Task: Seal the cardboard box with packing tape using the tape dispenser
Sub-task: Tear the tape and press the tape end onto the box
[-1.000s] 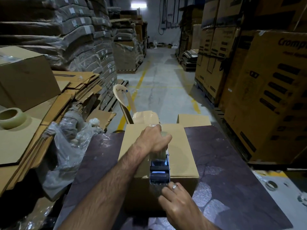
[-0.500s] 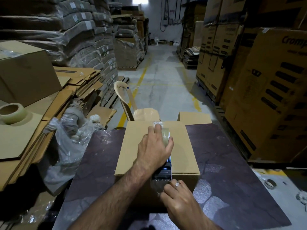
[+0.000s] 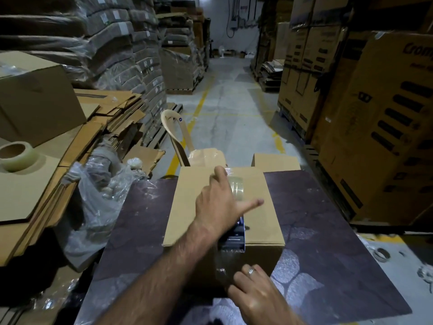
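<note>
1. Partial lettering reading "Crom" is printed in dark type on a large brown carton [image 3: 384, 127] at the right edge; the rest is cut off by the frame. Dark bars are printed below it. No other writing can be read.
2. One closed cardboard box [image 3: 194, 214] sits on a dark marbled tabletop [image 3: 328, 231], its top facing the camera.
3. One tape dispenser [image 3: 234, 238] lies along the middle of the box top, with its blue and black body at the near edge and its clear tape roll [image 3: 236, 188] farther back.
4. The left hand [image 3: 220, 202] lies over the dispenser. Its index finger points away along the roll and its thumb sticks out to the right, so the hand looks loosely spread. Whether the hidden fingers grip the handle cannot be told.
5. A strip of clear tape [image 3: 220, 261] runs from the dispenser down the near face of the box.
6. The right hand [image 3: 255, 294], wearing one ring, lies flat against that near face, its fingers pressing the tape end onto the cardboard.
7. One spare roll of tape [image 3: 17, 156] sits on flattened cardboard sheets [image 3: 30, 191] at the left, well apart from both hands.
8. One beige plastic chair [image 3: 178, 132] stands just beyond the box, in a warehouse aisle.
</note>
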Available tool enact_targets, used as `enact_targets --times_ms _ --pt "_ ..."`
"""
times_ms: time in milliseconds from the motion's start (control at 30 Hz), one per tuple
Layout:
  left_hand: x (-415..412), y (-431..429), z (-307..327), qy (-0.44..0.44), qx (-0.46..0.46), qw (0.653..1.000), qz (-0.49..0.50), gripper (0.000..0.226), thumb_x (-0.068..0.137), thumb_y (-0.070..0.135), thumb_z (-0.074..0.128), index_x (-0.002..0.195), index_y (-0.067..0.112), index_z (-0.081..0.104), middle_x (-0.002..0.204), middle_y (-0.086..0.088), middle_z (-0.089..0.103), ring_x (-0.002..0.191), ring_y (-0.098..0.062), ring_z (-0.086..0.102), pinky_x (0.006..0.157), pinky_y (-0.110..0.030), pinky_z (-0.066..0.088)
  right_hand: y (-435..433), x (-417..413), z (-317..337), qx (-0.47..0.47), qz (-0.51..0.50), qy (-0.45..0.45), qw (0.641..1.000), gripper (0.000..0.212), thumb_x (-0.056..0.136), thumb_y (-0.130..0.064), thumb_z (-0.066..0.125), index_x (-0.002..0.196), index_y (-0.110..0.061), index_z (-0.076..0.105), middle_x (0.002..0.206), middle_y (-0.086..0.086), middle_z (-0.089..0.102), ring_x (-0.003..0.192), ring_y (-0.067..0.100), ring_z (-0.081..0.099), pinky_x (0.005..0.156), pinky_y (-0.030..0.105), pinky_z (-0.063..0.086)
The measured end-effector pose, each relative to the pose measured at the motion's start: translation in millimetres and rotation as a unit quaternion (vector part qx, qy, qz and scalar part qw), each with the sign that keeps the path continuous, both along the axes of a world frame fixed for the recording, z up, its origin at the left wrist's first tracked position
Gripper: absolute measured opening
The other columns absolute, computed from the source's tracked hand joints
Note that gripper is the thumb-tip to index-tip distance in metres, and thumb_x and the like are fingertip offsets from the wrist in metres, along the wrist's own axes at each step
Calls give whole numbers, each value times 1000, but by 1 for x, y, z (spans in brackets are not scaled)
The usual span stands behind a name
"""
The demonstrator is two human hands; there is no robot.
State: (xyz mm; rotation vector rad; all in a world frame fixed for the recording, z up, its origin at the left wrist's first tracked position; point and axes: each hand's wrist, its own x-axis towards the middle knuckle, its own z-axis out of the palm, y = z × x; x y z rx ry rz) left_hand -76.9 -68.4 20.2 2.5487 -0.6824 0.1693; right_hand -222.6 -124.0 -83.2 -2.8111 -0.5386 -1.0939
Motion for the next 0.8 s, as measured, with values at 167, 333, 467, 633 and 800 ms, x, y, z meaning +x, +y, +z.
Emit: enact_targets --times_ms 167,333,467,633,800 --pt "-7 -1 -14 -107 -12 994 9 58 89 56 48 128 16 34 116 -7 49 92 -24 58 69 -34 47 3 -1 0 -4 14 3 1000 37 97 -6 33 63 -15 44 58 3 39 59 17 32 53 28 31" --pt "19 -5 -4 -58 22 997 -40 44 94 46 43 122 12 39 116 -13 52 93 -34 58 71 -36 41 1 2 1 -28 44 37 998 38 99 -9 34 64 -16 47 61 0 41 61 15 34 57 25 28" --pt "31 -8 5 -12 52 997 -47 46 93 47 40 123 12 44 115 -12 56 94 -28 54 75 -37 40 0 3 0 -78 53 62 994 28 95 -11 42 68 -19 44 63 -5 44 65 11 33 60 23 31" --pt "38 -9 8 -7 73 996 -57 52 91 55 38 120 12 46 110 -12 60 90 -27 55 73 -38 43 9 -10 21 -99 32 70 992 24 87 -15 51 64 -20 53 63 -5 48 66 13 36 63 22 27" --pt "18 -2 2 -28 55 998 -30 80 80 78 39 129 15 32 117 -10 57 91 -28 61 68 -36 45 18 -22 24 -92 -3 91 992 20 81 -20 59 62 -20 53 62 -3 45 60 14 41 55 24 36"
